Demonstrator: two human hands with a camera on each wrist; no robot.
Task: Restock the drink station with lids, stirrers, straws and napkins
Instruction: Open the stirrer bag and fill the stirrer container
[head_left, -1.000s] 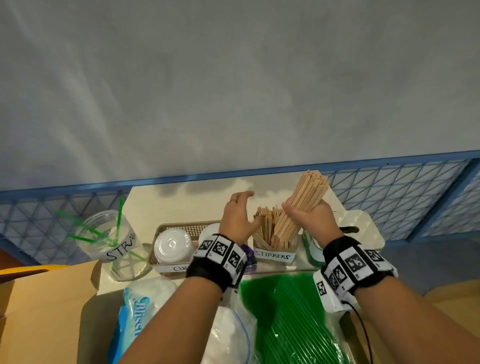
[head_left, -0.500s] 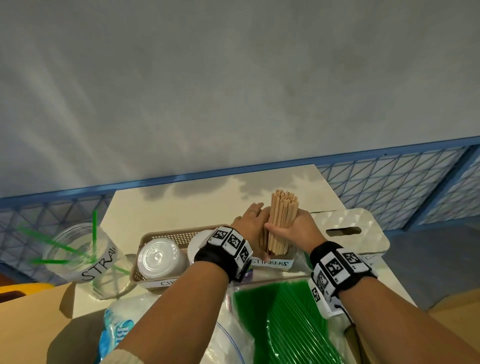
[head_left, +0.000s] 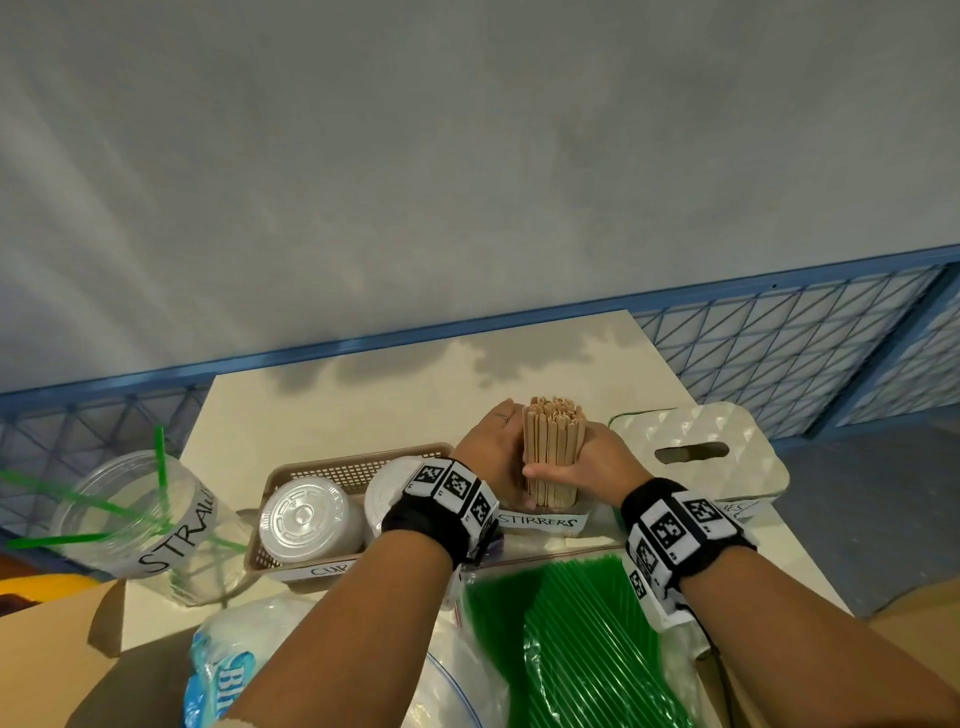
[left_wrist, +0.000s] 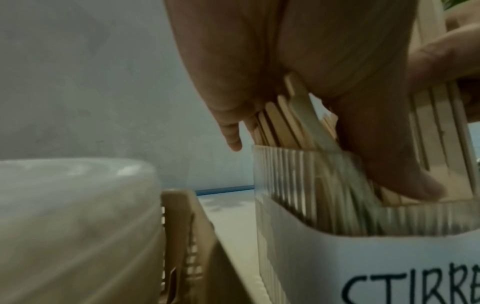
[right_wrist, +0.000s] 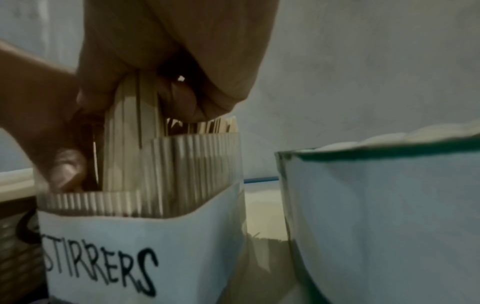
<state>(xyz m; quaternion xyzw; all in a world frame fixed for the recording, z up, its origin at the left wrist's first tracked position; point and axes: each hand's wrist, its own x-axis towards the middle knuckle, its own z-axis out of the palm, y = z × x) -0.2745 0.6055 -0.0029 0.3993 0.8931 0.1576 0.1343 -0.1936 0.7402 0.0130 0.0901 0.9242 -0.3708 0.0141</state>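
A bundle of wooden stirrers (head_left: 554, 451) stands upright in the clear ribbed container labelled STIRRERS (head_left: 543, 520) near the table's front edge. My right hand (head_left: 593, 464) grips the bundle from the right, thumb across its front. My left hand (head_left: 492, 448) lies against the bundle's left side with fingers straight. In the left wrist view its thumb (left_wrist: 389, 164) dips inside the container (left_wrist: 363, 246) among the stirrers (left_wrist: 291, 115). The right wrist view shows the stirrers (right_wrist: 130, 135) entering the container (right_wrist: 145, 207).
A tan basket (head_left: 358, 467) with clear lids (head_left: 306, 519) sits left of the container, then a cup marked STRAW (head_left: 140, 519) with a few green straws. A white napkin holder (head_left: 696, 457) stands right. A bag of green straws (head_left: 571, 649) and a napkin pack (head_left: 223, 675) lie nearest me.
The bundle, tilted and held high a second ago, now stands upright and lower in the container. My left hand has moved in against its side.
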